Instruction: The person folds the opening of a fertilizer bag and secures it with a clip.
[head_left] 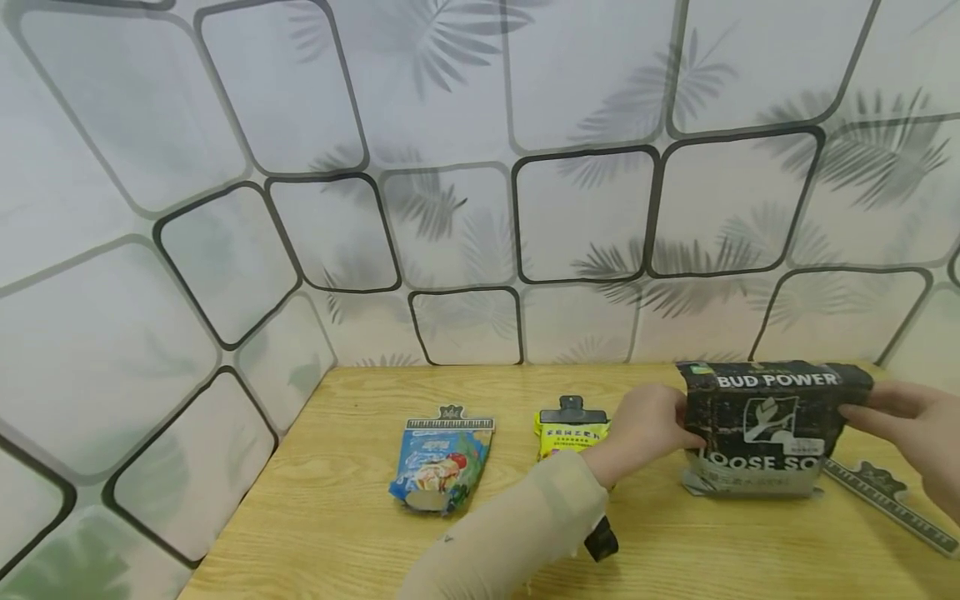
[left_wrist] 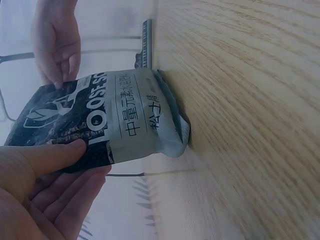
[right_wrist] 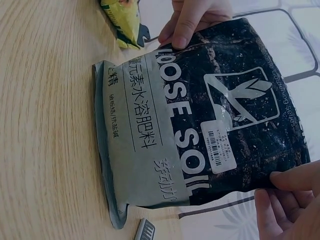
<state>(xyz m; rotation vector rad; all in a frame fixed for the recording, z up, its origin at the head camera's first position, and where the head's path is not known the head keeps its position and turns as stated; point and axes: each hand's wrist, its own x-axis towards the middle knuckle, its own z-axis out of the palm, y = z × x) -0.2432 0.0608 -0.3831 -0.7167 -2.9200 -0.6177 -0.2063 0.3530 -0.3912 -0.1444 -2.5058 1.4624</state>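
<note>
A black and grey bag of soil fertilizer (head_left: pixel 765 425), printed "BUD POWER" and "LOOSE SOIL", stands upright with its lower edge on or just over the table. My left hand (head_left: pixel 651 429) pinches its left side between thumb and fingers. On the opposite side my right hand (head_left: pixel 915 425) grips the edge, thumb on the front face. The right wrist view shows a white barcode label (right_wrist: pixel 219 147) on the bag's front. A ruler-like metal clip (head_left: pixel 885 500) with an ornate top lies on the table beside the bag, near my right hand.
A blue bag (head_left: pixel 442 467) closed by a similar ruler-like clip (head_left: pixel 450 421) lies to the left. Behind my left forearm is a yellow bag (head_left: pixel 555 437) with a black clip (head_left: pixel 572 411); a black object (head_left: pixel 602 540) pokes out below the sleeve. A patterned wall (head_left: pixel 461 325) borders the table.
</note>
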